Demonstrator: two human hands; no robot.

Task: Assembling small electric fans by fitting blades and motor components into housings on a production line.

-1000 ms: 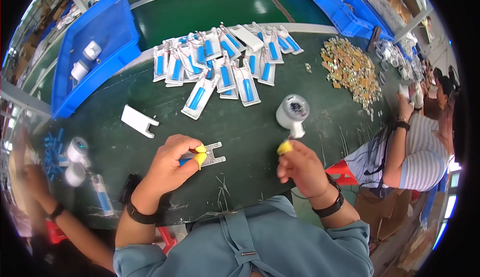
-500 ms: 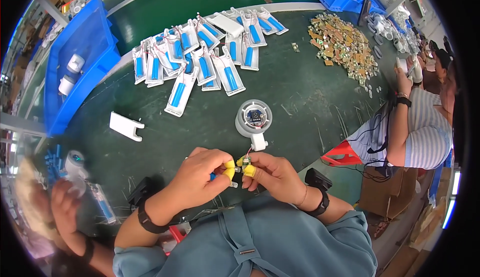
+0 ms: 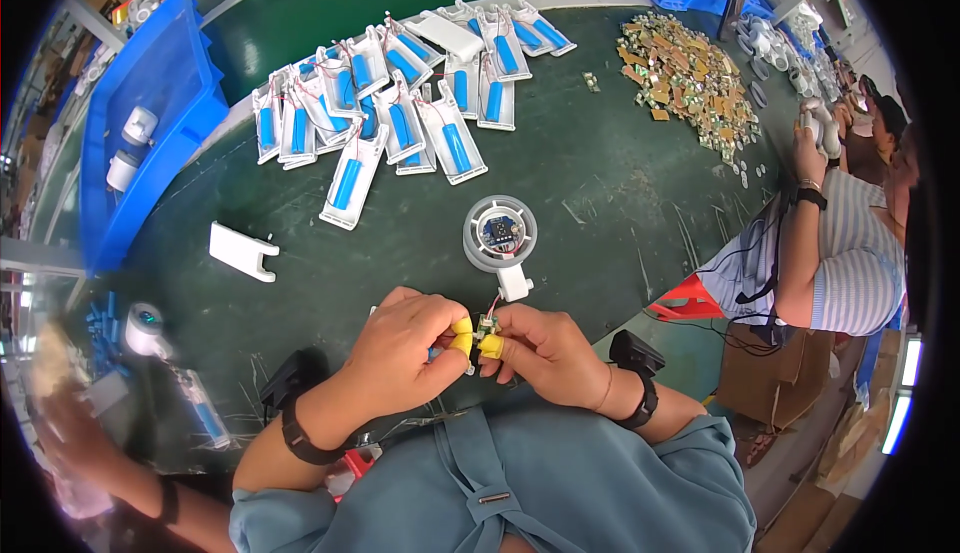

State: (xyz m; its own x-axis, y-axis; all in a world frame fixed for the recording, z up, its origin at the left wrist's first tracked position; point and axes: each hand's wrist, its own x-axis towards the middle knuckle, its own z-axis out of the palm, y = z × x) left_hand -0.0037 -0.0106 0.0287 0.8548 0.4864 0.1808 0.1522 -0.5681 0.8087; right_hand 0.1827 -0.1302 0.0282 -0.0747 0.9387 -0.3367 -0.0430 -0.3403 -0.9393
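Note:
My right hand [image 3: 550,355] pinches a small green circuit board [image 3: 487,324] between yellow-covered fingertips. Thin wires run from the board up to a round grey-and-white fan head [image 3: 499,234] lying on the table just beyond my hands. My left hand [image 3: 408,345], also with yellow finger covers, is closed right beside the board. What its fingertips grip is mostly hidden; a bit of blue shows under them. Further left lies a white handle cover [image 3: 243,251].
Several white handle shells with blue batteries [image 3: 347,185] are heaped at the far side. A pile of small circuit boards [image 3: 690,83] lies far right. A blue bin [image 3: 150,103] stands at left. Co-workers' arms [image 3: 800,223] appear at both sides; a fan [image 3: 145,328] lies near left.
My hands stay close together, with slight shifts of the fingers around the board. At left, the co-worker's blurred hand has moved away from the fan there. The whole view has shifted slightly.

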